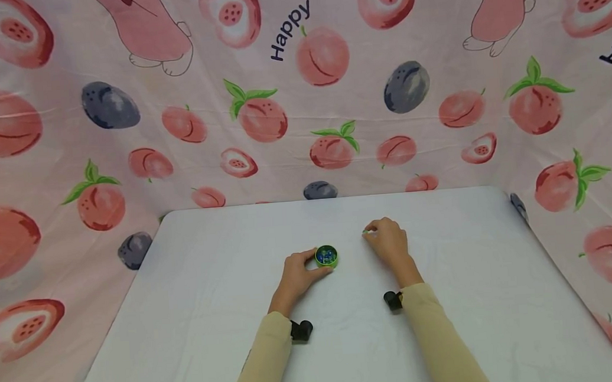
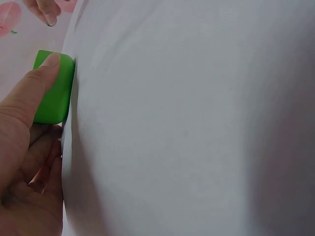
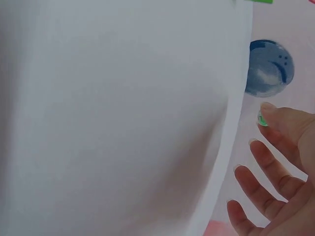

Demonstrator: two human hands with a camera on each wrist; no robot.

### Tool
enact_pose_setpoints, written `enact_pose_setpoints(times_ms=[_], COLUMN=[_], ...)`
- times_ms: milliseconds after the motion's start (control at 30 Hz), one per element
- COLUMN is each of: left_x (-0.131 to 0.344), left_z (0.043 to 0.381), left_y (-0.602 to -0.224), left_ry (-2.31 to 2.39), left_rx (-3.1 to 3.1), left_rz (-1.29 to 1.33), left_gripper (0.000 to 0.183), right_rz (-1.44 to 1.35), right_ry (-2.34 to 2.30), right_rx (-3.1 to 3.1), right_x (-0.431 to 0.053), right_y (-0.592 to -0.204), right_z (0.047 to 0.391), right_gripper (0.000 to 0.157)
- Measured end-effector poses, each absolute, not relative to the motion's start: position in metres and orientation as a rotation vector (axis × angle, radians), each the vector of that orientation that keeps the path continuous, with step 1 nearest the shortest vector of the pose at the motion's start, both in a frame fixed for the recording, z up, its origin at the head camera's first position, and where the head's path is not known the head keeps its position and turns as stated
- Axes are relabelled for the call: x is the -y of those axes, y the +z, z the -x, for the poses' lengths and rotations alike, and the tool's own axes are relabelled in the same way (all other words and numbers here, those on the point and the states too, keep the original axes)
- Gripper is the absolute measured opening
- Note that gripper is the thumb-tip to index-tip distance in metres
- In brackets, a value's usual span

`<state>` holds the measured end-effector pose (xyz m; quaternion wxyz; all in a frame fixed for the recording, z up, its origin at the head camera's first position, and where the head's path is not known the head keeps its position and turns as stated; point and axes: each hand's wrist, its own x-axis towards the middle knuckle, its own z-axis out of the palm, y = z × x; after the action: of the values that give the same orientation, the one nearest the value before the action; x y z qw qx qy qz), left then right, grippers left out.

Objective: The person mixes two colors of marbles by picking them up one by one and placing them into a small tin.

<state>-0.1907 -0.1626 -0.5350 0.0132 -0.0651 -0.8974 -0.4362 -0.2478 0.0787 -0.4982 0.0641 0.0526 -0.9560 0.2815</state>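
Note:
A small green cup [image 1: 327,264] stands on the white table, holding several shiny blue and greenish marbles [image 1: 326,256]. My left hand [image 1: 297,276] grips its side between thumb and fingers. In the left wrist view the thumb lies along the cup's green wall [image 2: 55,101], and the marbles are hidden. To the right of the cup, my right hand [image 1: 389,241] pinches a small, clear green marble [image 3: 262,118] between thumb and index finger. In the right wrist view the other fingers [image 3: 253,189] are spread apart and hold nothing.
The white-covered table [image 1: 224,244] meets a fruit-printed cloth [image 1: 279,116] at the back and both sides. A black wrist camera [image 1: 301,331] sits at the left cuff, and another black camera [image 1: 392,301] at the right cuff.

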Motion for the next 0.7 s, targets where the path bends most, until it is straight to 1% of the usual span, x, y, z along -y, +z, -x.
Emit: enact_pose_setpoints(times_ms=[233, 700], left_x=[0.162, 0.161], left_z=[0.190, 0.191], left_y=[-0.534, -0.534], left_ry=[-1.343, -1.339], left_rx=[2.812, 2.797], left_rz=[0.180, 0.192], left_gripper=[0.069, 0.065], right_rz=[-0.180, -0.285], right_ry=[0.944, 1.008], right_rx=[2.834, 2.806], right_x=[-0.065, -0.031], right_y=[-0.493, -0.497], right_z=[0.233, 0.207], right_gripper=[0.020, 0.019])
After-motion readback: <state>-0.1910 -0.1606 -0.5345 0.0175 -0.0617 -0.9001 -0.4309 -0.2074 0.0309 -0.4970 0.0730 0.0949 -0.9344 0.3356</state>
